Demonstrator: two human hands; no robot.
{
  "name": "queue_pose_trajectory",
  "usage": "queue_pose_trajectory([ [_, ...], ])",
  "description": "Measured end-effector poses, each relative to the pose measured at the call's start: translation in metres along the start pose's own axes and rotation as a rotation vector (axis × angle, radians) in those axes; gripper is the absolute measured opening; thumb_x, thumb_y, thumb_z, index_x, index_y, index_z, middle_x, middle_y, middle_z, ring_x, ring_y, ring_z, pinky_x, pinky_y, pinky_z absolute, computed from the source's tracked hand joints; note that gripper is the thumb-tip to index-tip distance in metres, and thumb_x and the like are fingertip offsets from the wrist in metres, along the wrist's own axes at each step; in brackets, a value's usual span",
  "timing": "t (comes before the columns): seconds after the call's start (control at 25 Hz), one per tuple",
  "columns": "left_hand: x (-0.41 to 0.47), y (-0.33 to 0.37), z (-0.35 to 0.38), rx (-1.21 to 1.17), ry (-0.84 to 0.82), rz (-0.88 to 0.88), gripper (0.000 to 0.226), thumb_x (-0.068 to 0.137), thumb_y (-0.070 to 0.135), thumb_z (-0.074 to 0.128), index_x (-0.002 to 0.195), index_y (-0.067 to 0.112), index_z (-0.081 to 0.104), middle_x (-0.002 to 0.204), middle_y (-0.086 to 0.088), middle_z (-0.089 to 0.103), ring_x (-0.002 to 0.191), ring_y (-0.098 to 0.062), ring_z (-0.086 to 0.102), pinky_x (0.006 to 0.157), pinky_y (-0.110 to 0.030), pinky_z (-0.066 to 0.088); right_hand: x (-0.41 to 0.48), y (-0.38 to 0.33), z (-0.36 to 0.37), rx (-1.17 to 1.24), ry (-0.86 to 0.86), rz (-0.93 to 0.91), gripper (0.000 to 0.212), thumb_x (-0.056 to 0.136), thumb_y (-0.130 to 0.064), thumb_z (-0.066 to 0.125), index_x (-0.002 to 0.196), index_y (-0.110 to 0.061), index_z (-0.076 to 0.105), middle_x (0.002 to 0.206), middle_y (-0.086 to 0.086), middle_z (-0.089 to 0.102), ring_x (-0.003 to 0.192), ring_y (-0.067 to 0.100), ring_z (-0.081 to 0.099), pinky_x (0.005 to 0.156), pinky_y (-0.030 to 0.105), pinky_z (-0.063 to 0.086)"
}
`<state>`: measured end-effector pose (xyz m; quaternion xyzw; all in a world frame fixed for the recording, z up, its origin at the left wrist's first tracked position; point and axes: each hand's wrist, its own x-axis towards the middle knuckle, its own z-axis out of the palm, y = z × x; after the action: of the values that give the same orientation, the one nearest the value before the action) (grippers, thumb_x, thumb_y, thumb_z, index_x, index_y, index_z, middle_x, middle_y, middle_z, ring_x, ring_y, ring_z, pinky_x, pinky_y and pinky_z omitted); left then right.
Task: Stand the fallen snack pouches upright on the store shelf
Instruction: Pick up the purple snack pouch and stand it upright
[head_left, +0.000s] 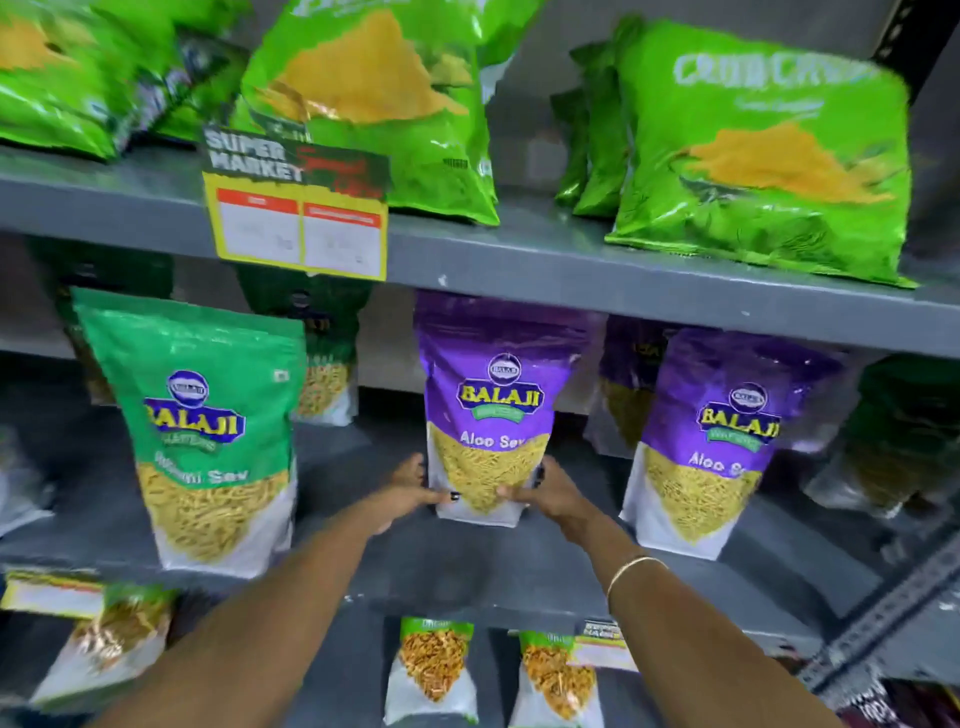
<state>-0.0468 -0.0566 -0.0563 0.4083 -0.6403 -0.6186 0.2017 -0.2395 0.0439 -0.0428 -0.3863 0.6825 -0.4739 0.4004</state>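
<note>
A purple Aloo Sev pouch (491, 410) stands upright in the middle of the grey middle shelf (467, 566). My left hand (410, 491) grips its lower left edge and my right hand (545, 491) grips its lower right edge, thumbs across the front near the base. A second purple Aloo Sev pouch (711, 447) stands upright to the right. To the left, a green Sev pouch (208, 431) stands upright and leans slightly. More pouches stand behind these, partly hidden.
The upper shelf (571, 270) holds bright green snack bags (763, 156) and carries a yellow price tag (298, 228). Below, smaller pouches (434, 670) stand on the lower shelf. A perforated metal upright (893, 618) runs at the right. Bare shelf lies between the green and purple pouches.
</note>
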Motion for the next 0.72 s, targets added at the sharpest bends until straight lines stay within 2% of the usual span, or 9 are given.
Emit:
queue_pose_trajectory([
  [0.08, -0.007, -0.002, 0.012, -0.023, 0.078, 0.033, 0.047, 0.060, 0.002, 0.079, 0.096, 0.011, 0.051, 0.103, -0.010, 0.063, 0.086, -0.014, 0.059, 0.066, -0.011, 0.052, -0.002, 0.001, -0.001, 0.026, -0.054, -0.046, 0.055, 0.070, 0.009, 0.072, 0.118, -0.002, 0.048, 0.116, 0.010, 0.060, 0.090, 0.011, 0.061, 0.064, 0.007, 0.053],
  [0.16, -0.020, 0.001, 0.018, -0.011, 0.122, 0.075, 0.043, 0.059, 0.001, 0.078, 0.090, 0.014, 0.051, 0.089, -0.002, 0.062, 0.077, -0.008, 0.057, 0.055, -0.004, 0.049, -0.011, 0.003, -0.003, 0.048, -0.088, -0.074, 0.058, 0.068, 0.007, 0.074, 0.120, -0.001, 0.049, 0.123, 0.014, 0.062, 0.100, 0.020, 0.063, 0.074, 0.012, 0.055],
  [0.24, -0.035, 0.003, 0.020, 0.024, 0.148, 0.071, 0.041, 0.064, -0.003, 0.077, 0.084, 0.017, 0.048, 0.084, 0.002, 0.060, 0.073, -0.006, 0.056, 0.050, -0.003, 0.048, -0.025, 0.004, -0.002, 0.022, -0.088, -0.093, 0.064, 0.067, 0.006, 0.076, 0.125, 0.001, 0.048, 0.126, 0.015, 0.061, 0.106, 0.023, 0.060, 0.075, 0.012, 0.054],
  [0.32, -0.049, 0.001, 0.022, 0.073, 0.181, 0.066, 0.041, 0.069, -0.009, 0.072, 0.086, 0.018, 0.046, 0.083, 0.000, 0.060, 0.073, -0.010, 0.058, 0.051, -0.005, 0.048, -0.043, 0.003, 0.000, 0.019, -0.078, -0.090, 0.063, 0.068, 0.006, 0.075, 0.124, 0.001, 0.047, 0.120, 0.011, 0.061, 0.099, 0.015, 0.059, 0.070, 0.007, 0.053],
  [0.4, -0.061, -0.004, 0.023, 0.102, 0.174, 0.083, 0.042, 0.070, -0.010, 0.071, 0.101, 0.010, 0.050, 0.088, -0.005, 0.062, 0.079, -0.018, 0.060, 0.058, -0.009, 0.050, -0.058, 0.004, 0.002, 0.033, -0.091, -0.077, 0.058, 0.070, 0.007, 0.073, 0.121, -0.002, 0.048, 0.110, 0.004, 0.061, 0.091, 0.008, 0.058, 0.064, 0.003, 0.050],
  [0.44, -0.066, -0.007, 0.021, 0.107, 0.165, 0.082, 0.047, 0.069, -0.010, 0.071, 0.108, 0.006, 0.051, 0.094, -0.007, 0.063, 0.080, -0.017, 0.060, 0.060, -0.009, 0.050, -0.065, 0.005, 0.004, 0.041, -0.096, -0.068, 0.056, 0.071, 0.006, 0.073, 0.120, -0.004, 0.048, 0.109, 0.004, 0.062, 0.094, 0.010, 0.059, 0.063, 0.005, 0.051],
  [0.56, -0.075, -0.008, 0.016, 0.121, 0.139, 0.071, 0.048, 0.069, -0.010, 0.072, 0.108, 0.008, 0.050, 0.110, -0.013, 0.065, 0.076, -0.007, 0.060, 0.059, -0.006, 0.050, -0.078, 0.007, 0.009, 0.053, -0.078, -0.027, 0.064, 0.071, 0.000, 0.075, 0.128, -0.003, 0.045, 0.120, 0.008, 0.059, 0.110, 0.019, 0.053, 0.071, 0.012, 0.049],
  [0.64, -0.079, -0.008, 0.016, 0.146, 0.141, 0.070, 0.051, 0.069, -0.010, 0.072, 0.113, 0.003, 0.051, 0.109, -0.012, 0.064, 0.077, -0.012, 0.060, 0.055, -0.003, 0.048, -0.085, 0.005, 0.012, 0.051, -0.067, -0.013, 0.065, 0.071, 0.001, 0.074, 0.129, -0.003, 0.044, 0.120, 0.008, 0.057, 0.109, 0.018, 0.051, 0.077, 0.018, 0.049],
  [0.72, -0.082, -0.008, 0.016, 0.164, 0.158, 0.079, 0.054, 0.069, -0.008, 0.073, 0.118, -0.001, 0.051, 0.105, -0.011, 0.063, 0.087, -0.018, 0.059, 0.052, 0.000, 0.046, -0.089, 0.004, 0.013, 0.047, -0.056, 0.002, 0.066, 0.070, 0.000, 0.075, 0.128, -0.004, 0.043, 0.120, 0.008, 0.057, 0.109, 0.018, 0.051, 0.082, 0.022, 0.048],
])
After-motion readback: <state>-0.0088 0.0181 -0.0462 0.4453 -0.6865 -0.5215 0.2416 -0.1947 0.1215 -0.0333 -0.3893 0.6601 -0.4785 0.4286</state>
